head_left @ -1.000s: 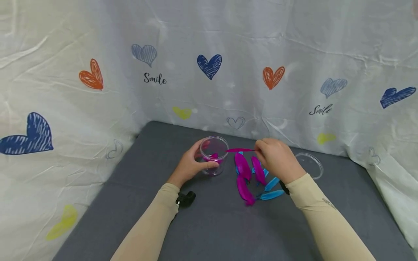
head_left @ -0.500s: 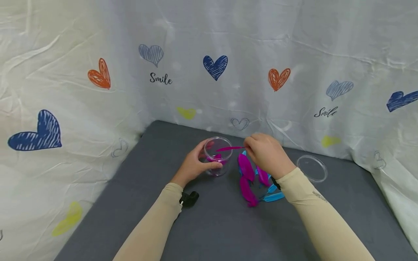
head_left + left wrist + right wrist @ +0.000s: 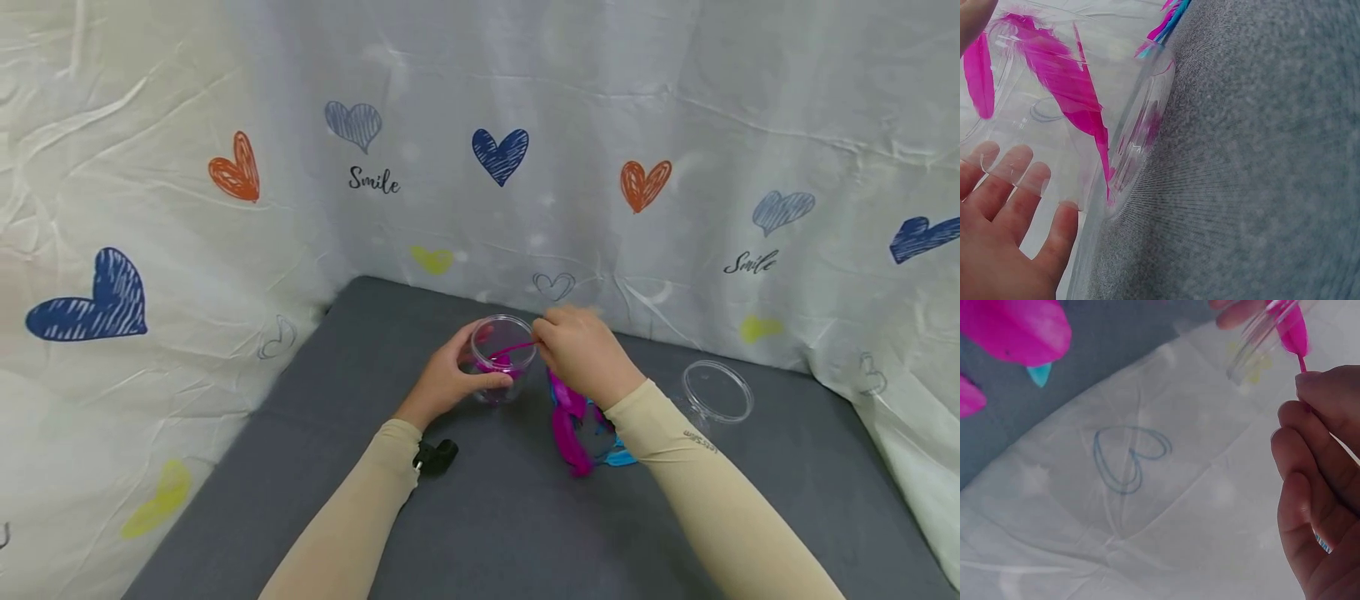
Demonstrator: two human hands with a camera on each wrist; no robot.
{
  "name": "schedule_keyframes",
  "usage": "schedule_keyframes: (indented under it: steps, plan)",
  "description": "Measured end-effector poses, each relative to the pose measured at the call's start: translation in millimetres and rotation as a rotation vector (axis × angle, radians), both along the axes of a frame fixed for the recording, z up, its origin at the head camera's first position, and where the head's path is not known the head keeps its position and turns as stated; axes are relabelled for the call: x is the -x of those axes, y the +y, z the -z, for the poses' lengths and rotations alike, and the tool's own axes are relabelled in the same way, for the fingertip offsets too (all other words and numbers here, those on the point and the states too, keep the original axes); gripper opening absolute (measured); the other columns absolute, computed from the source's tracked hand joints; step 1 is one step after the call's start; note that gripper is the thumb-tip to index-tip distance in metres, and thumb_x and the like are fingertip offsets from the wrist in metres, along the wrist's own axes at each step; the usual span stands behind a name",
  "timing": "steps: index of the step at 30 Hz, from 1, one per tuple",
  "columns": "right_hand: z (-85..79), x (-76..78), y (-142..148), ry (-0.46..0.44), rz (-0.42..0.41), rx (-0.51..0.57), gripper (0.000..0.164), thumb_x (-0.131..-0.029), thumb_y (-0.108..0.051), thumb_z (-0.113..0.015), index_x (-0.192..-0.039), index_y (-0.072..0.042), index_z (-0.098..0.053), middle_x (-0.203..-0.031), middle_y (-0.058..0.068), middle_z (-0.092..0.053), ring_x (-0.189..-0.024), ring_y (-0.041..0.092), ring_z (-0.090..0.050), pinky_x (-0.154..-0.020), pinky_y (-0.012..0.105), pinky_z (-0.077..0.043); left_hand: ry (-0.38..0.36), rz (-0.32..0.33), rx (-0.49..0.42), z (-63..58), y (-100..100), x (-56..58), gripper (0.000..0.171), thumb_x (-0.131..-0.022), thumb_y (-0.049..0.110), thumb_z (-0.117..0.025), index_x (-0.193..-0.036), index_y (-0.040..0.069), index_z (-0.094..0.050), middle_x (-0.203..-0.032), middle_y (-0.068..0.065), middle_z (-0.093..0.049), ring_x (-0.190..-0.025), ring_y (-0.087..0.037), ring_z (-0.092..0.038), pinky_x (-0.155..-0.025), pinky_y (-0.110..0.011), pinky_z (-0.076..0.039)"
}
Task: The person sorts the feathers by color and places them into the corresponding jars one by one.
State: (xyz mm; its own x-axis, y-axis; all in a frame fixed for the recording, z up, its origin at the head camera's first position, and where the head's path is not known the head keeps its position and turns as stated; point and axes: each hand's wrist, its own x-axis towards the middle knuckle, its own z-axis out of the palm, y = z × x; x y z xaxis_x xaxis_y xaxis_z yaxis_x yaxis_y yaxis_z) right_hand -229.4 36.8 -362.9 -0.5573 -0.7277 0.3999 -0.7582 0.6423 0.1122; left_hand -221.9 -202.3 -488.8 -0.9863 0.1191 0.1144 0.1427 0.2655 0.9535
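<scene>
My left hand (image 3: 456, 377) grips a clear plastic jar (image 3: 498, 392) that stands upright on the grey cloth, its thumb in front and fingers round the far side. Inside the jar lies a magenta feather (image 3: 1063, 81), seen through the wall in the left wrist view. My right hand (image 3: 585, 354) pinches the quill of another magenta feather (image 3: 1292, 331) between thumb and forefinger. That feather's vane dips through the jar's mouth. Partly hidden beneath the right hand, loose magenta feathers (image 3: 570, 442) and blue feathers (image 3: 619, 457) lie to the right of the jar.
A clear round lid (image 3: 717, 392) lies on the grey cloth (image 3: 495, 517) to the right, beyond the right wrist. Behind the table hangs a white curtain (image 3: 435, 75) printed with hearts, close to the cloth's back edge.
My right hand has moved left, bringing the pinched feather from beside the jar's rim into its mouth. The left hand keeps its hold on the jar. The head view has shifted slightly.
</scene>
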Motion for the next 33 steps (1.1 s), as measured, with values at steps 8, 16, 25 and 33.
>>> schedule_keyframes:
  steps: [8,16,25,33]
  plan:
    - [3.4,2.8,-21,-0.016,-0.019,-0.047,0.005,-0.098,-0.011,-0.08,-0.094,-0.011,-0.077,-0.085,0.003,-0.069,-0.078,0.021,-0.064,-0.074,0.036,-0.056,-0.014,0.006,-0.018,0.2,-1,-1.0,0.095,-0.077,0.055,-0.096,-0.158,0.048,-0.046,-0.149,0.01,-0.064,-0.131,-0.022,-0.065,-0.112,-0.056,-0.054]
    - [11.0,6.5,-35,-0.021,-0.029,-0.084,0.006,-0.1,-0.011,-0.076,-0.096,-0.012,-0.079,-0.09,0.003,-0.071,-0.082,0.022,-0.065,-0.074,0.037,-0.056,-0.008,0.018,-0.014,0.9,-2,-0.3,0.096,-0.077,0.056,-0.096,-0.158,0.048,-0.045,-0.151,0.008,-0.063,-0.133,-0.022,-0.064,-0.113,-0.057,-0.053]
    - [14.3,7.4,-45,-0.044,-0.038,-0.093,0.01,-0.102,-0.01,-0.074,-0.094,-0.013,-0.079,-0.09,0.002,-0.071,-0.081,0.021,-0.065,-0.075,0.036,-0.055,0.011,0.029,-0.01,1.5,-3,1.0,0.095,-0.077,0.056,-0.096,-0.157,0.051,-0.045,-0.149,0.014,-0.062,-0.132,-0.022,-0.065,-0.11,-0.053,-0.055]
    - [13.6,8.1,-40,-0.069,-0.034,-0.068,0.003,-0.1,-0.013,-0.077,-0.099,-0.012,-0.08,-0.096,0.003,-0.074,-0.087,0.022,-0.07,-0.084,0.039,-0.061,0.011,0.022,-0.007,2.3,-3,1.2,0.094,-0.078,0.056,-0.096,-0.157,0.051,-0.045,-0.152,0.007,-0.063,-0.131,-0.025,-0.065,-0.109,-0.055,-0.057]
